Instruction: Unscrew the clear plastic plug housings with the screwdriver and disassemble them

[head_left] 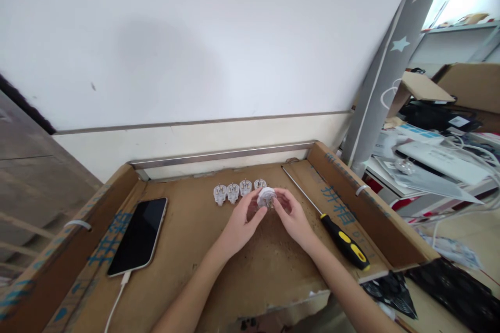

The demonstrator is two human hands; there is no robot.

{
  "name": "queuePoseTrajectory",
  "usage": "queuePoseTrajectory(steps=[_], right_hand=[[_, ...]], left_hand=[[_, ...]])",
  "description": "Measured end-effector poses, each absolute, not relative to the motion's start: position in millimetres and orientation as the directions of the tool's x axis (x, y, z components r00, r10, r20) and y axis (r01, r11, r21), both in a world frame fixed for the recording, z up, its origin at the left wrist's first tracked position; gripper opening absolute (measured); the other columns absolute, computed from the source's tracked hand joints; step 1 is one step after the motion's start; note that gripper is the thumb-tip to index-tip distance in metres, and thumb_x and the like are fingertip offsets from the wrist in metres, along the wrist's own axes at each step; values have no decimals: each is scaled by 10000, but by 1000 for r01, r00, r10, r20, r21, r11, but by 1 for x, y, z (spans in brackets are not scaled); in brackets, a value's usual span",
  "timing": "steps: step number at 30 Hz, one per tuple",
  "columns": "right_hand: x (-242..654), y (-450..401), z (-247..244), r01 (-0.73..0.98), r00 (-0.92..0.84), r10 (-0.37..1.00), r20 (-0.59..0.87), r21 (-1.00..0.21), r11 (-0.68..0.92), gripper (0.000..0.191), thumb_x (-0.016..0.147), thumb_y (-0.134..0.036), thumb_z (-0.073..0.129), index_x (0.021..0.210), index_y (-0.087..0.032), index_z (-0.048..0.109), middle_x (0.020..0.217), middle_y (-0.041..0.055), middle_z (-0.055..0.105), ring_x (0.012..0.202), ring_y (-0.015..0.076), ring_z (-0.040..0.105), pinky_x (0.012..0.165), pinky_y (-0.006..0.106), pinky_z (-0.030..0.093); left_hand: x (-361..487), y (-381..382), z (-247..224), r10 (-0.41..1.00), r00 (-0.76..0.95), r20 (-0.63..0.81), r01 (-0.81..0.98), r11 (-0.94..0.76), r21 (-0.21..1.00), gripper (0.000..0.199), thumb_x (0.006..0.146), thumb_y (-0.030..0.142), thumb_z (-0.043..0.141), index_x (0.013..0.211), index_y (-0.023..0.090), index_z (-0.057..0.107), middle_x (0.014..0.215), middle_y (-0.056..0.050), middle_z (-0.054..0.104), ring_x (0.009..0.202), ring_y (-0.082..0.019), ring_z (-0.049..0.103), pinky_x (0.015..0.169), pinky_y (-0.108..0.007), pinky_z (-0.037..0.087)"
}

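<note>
A left hand and right hand grip a white plug above the cardboard-lined counter; from it, four more plugs spread nine to eleven o'clock, a screwdriver at four, a phone past eight.

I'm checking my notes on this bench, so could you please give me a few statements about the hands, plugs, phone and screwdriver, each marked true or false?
1. The left hand and right hand both hold one white plug. True.
2. The row of plugs beyond the hands counts six. False: four show there.
3. A white cable is attached to the phone. True.
4. The phone lies screen down. False: its dark screen faces up.
5. The screwdriver lies to the right of both hands' fingers. True.
6. The screwdriver's handle is all red. False: it is black and yellow.
</note>
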State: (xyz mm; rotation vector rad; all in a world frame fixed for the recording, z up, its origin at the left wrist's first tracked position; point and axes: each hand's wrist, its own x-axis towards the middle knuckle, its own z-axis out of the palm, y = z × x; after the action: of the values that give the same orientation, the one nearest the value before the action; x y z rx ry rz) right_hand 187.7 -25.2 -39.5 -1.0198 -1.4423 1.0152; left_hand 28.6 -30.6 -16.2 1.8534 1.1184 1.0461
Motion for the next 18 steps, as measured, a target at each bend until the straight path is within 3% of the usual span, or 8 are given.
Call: queuePoseTrajectory(steps=[5, 10, 13, 15, 18], right_hand=[[189, -25, -41, 90, -100, 948, 302, -946, 311, 345, 853, -373, 494, 1104, -139, 528, 1058, 70, 572, 926, 135, 565, 819, 352, 493], [187, -21, -46, 202, -115, 938, 327, -917, 344, 355, 862, -382, 478, 1112, -133, 518, 1022, 64, 579, 840, 110, 574, 753, 314, 510], [187, -30, -39, 336, -73, 927, 368, -866, 370, 363, 865, -377, 467, 1153, -159, 505, 1060, 74, 579, 885, 125, 574, 774, 320, 502], [194, -47, -33, 460, 14, 908, 419, -809, 366, 370, 849, -360, 484, 1187, -209, 498, 1123, 80, 564, 995, 159, 545, 866, 366, 464], [223, -85, -32, 644, 187, 850, 493, -714, 272, 380, 788, -352, 559, 1154, -250, 553, 1183, 91, 530, 1126, 255, 462, 1001, 530, 295]], left_hand=[[24, -28, -21, 910, 263, 321, 477, -412, 776, 287, 914, 326, 418, 1141, 186, 524, 1097, -81, 612, 975, -203, 579, 889, -355, 450], [22, -31, -21, 875, 325, 360, 520, -483, 705, 366, 909, 298, 436, 1271, 244, 436, 1263, -65, 538, 1129, -203, 513, 962, -352, 409], [21, -31, -21, 866, 332, 375, 518, -499, 695, 387, 915, 284, 424, 1301, 264, 413, 1311, -52, 511, 1199, -199, 466, 1014, -359, 360], [18, -28, -19, 880, 279, 384, 496, -475, 727, 398, 924, 290, 404, 1322, 273, 394, 1340, -53, 484, 1234, -205, 434, 1033, -374, 334], [14, -23, -17, 913, 109, 393, 409, -402, 819, 405, 921, 317, 413, 1322, 272, 388, 1328, -75, 474, 1210, -215, 448, 1003, -386, 360]])
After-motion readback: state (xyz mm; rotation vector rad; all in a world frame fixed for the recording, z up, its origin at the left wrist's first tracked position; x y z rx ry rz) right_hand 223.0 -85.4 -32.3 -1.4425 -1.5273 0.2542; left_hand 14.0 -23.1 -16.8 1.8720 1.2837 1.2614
